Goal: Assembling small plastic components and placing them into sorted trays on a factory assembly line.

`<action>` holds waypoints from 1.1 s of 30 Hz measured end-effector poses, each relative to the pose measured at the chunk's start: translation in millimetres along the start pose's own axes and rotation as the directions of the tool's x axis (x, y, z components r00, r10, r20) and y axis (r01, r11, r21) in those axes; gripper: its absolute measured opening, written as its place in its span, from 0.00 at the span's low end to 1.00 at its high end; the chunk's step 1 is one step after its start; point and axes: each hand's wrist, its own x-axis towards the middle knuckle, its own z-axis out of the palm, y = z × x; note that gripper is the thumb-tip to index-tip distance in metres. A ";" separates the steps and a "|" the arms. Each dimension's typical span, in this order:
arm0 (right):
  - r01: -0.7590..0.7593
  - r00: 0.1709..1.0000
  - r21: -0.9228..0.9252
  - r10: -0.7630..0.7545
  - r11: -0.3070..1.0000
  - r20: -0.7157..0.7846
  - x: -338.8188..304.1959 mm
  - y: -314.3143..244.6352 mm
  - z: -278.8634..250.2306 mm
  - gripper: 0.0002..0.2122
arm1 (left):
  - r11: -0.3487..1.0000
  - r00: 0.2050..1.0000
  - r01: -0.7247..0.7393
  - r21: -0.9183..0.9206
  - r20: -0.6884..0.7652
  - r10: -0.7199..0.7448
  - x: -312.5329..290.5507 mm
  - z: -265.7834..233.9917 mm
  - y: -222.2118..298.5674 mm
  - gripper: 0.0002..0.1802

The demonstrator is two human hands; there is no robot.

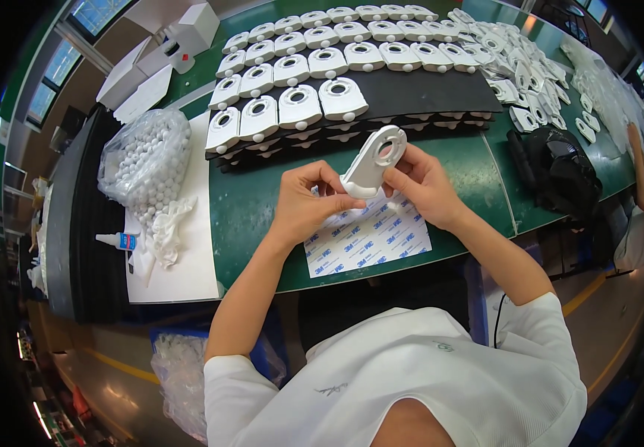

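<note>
A white plastic housing [367,165] with a round ring opening at its upper end is held tilted above the green table. My right hand [432,192] grips it by the ring end, thumb on the near face and fingers behind. At its lower, rounded end, the thumb and forefinger of my left hand [303,200] close on the edge; whether a small piece sits between them is hidden. Beneath both hands lies a white sheet with blue print [370,242], near the table's front edge.
Rows of similar housings with white balls stand on stacked black foam sheets [430,93]. A heap of loose white parts [523,63] lies back right, beside a black bag [557,164]. At left are a bag of white balls [147,160], a small glue bottle [118,241] and crumpled white gloves [169,231].
</note>
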 end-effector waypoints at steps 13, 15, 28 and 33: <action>-0.085 0.954 -0.599 -0.109 0.796 -0.281 63.9 -70.7 -50.9 0.16 | 0.998 0.997 -0.045 -0.054 -0.066 0.042 0.4 -7.4 0.7 0.15; -0.164 0.958 -0.571 -0.007 0.804 -0.285 74.3 -73.0 -59.6 0.16 | 0.996 0.996 -0.028 -0.081 -0.083 0.021 2.4 -5.1 0.6 0.12; -0.025 0.970 -0.794 -0.176 0.607 -0.166 89.5 -59.9 -85.2 0.14 | 0.997 0.990 0.022 -0.071 -0.136 -0.032 2.1 -4.7 0.0 0.06; 0.001 0.885 -0.956 -0.445 0.292 -0.135 71.7 -93.6 -149.8 0.10 | 0.994 0.989 -0.041 -0.102 -0.147 0.025 0.7 -7.9 -0.3 0.06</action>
